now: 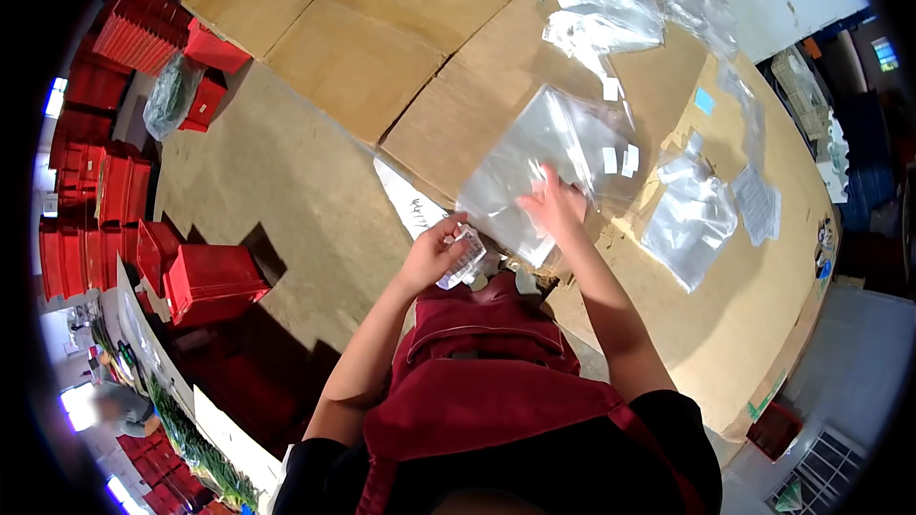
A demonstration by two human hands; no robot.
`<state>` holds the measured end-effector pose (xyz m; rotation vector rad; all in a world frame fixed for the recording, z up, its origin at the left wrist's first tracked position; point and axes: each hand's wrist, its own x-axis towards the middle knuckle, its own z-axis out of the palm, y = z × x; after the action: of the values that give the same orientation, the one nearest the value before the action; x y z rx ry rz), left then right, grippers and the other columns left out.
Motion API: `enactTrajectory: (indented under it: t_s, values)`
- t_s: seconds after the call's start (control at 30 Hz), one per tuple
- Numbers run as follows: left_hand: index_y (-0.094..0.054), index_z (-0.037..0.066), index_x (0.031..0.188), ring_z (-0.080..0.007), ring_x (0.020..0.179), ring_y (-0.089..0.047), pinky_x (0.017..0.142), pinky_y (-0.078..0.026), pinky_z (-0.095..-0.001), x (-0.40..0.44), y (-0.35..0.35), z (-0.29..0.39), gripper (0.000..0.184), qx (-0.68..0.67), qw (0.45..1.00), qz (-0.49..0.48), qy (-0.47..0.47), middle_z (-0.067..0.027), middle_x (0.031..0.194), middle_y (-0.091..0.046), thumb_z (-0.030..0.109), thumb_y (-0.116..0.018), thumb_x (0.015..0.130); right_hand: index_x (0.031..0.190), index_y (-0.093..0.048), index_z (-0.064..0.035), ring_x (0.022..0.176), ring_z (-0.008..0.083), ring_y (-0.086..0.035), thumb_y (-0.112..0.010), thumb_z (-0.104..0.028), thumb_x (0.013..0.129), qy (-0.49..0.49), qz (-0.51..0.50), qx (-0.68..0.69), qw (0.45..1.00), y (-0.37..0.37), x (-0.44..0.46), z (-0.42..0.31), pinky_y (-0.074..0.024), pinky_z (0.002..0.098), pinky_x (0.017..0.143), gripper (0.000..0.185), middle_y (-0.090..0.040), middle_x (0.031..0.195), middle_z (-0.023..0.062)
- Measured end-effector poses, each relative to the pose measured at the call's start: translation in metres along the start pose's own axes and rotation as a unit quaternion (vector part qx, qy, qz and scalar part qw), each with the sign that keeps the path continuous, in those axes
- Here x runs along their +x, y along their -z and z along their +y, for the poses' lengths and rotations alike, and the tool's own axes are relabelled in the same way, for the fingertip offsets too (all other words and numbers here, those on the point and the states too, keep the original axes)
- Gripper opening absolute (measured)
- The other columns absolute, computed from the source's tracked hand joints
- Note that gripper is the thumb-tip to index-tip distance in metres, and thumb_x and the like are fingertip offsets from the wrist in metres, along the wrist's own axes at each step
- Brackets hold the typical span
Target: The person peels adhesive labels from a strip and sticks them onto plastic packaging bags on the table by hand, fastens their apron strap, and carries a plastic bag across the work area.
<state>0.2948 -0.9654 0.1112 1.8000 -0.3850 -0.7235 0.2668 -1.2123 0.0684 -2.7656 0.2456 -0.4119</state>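
Right now, the left hand [439, 250] has its thumb and fingers curled round a printed piece [466, 257], clear and crinkled, held low just off the near edge of the worktop [353, 81]; what exactly it is, the glare hides. The right hand [555, 202] rests over the clear bags [510, 167], thumb and forefinger spread apart — whether the other fingers pinch any film, I cannot tell.

The bags lie flat along that near edge, one corner close to the rim, with two small labels [620, 161] just beyond the right hand. A loose bag [689, 224] sits apart, towards the right edge, near a printed sheet [759, 202]; crumpled film [606, 14] is heaped towards the far edge.

To handle this well, I'd press lightly with flat fingertips and slide one layer sideways, since thin film probably clings and drags its neighbours along. Better to steady the bags away from the rim, too — slick plastic likely slips off — and to keep the left grip soft, so the printed piece doesn't crease.
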Motion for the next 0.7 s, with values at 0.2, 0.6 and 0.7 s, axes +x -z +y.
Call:
enactTrajectory:
  t_s: [0.2,0.6,0.7]
  values:
    - [-0.037,0.003,0.066,-0.0053,0.068,-0.048,0.054,-0.041,-0.0210,-0.003,0.002,0.008,0.015,-0.191,0.981,-0.020,-0.006,-0.0102,0.100,-0.058,-0.004,-0.048,0.075,0.095,-0.054,-0.0030,0.054,0.0122,-0.050,-0.071,-0.028,0.070,-0.213,-0.057,0.414,0.883,-0.012,-0.022,0.005,-0.0406,0.0245,0.053,0.040,-0.053,0.061,0.0039]
    - [-0.050,0.003,0.073,-0.0037,0.060,-0.045,0.052,-0.038,-0.0207,-0.004,0.000,0.013,0.010,-0.135,0.988,-0.023,0.074,0.0027,0.065,-0.051,0.006,-0.054,0.081,0.123,-0.039,-0.0080,0.069,0.0238,-0.058,-0.067,-0.044,0.067,-0.024,-0.075,0.031,0.996,-0.005,-0.031,0.018,-0.0392,0.0328,0.066,0.073,-0.059,0.081,0.0081]
    - [-0.052,0.002,0.076,-0.0039,0.060,-0.045,0.053,-0.038,-0.0211,-0.004,-0.003,-0.003,0.009,-0.117,0.991,-0.022,0.067,0.0027,0.065,-0.050,0.007,-0.055,0.082,0.125,-0.037,-0.0069,0.075,0.0223,-0.056,-0.070,-0.047,0.063,-0.012,-0.118,-0.030,0.992,0.005,-0.035,0.008,-0.0361,0.0342,0.073,0.081,-0.054,0.089,0.0078]
